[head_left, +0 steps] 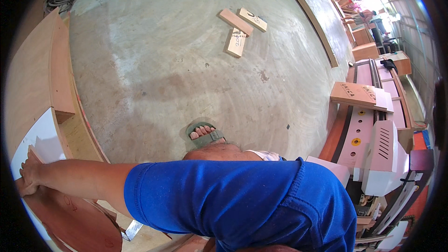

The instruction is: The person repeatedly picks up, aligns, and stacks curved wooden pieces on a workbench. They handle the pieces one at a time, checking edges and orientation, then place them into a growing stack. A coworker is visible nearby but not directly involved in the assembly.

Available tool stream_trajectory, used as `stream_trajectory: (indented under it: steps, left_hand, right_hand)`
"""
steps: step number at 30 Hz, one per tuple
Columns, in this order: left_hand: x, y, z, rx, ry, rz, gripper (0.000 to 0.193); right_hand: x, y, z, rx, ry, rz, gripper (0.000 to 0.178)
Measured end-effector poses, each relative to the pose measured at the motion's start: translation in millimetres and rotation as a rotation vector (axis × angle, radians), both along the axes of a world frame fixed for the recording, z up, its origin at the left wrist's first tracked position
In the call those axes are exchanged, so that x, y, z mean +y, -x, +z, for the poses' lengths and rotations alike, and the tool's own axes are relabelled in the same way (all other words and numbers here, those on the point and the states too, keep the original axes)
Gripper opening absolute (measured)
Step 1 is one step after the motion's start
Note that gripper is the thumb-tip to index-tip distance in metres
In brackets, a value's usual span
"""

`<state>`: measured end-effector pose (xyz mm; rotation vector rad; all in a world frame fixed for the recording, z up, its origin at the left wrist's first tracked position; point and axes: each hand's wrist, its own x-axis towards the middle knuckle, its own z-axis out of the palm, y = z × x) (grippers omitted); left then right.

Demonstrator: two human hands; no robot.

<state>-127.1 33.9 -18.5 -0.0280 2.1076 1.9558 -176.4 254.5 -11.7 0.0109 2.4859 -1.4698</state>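
Note:
My right arm, in a blue sleeve (219, 196), stretches across the lower part of the head view to the left rim. My right hand (29, 175) rests there with its fingers apart, against a white panel (39, 133) and at the upper edge of a reddish-brown rounded board (79, 219) with red marks. Wrist and fingers are squeezed by the lens rim, so the contact is partly unclear. Beside the panel runs a pale wooden board (59, 65). My left hand does not show.
My sandalled foot (203, 133) stands on the concrete floor (154, 65). Three wood blocks (235, 42) lie ahead. A long panel (322, 23) lies at upper right. White machinery (380, 158) and a wooden box (354, 94) line the right side. Another person (364, 17) is far off.

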Motion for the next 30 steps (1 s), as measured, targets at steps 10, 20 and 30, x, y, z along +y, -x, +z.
stream_trajectory:
  steps: [10,20,30]
  left_hand:
    - [-12,4,-2,0.035,-0.005,-0.015,0.056]
    - [-19,17,-3,0.071,-0.037,-0.080,0.056]
    - [-36,21,-12,0.095,-0.060,-0.090,0.057]
  right_hand:
    - [-34,18,4,0.063,-0.032,-0.024,0.096]
    - [-58,55,-32,0.217,-0.245,-0.216,0.091]
    - [-66,39,-27,0.265,-0.330,-0.271,0.077]
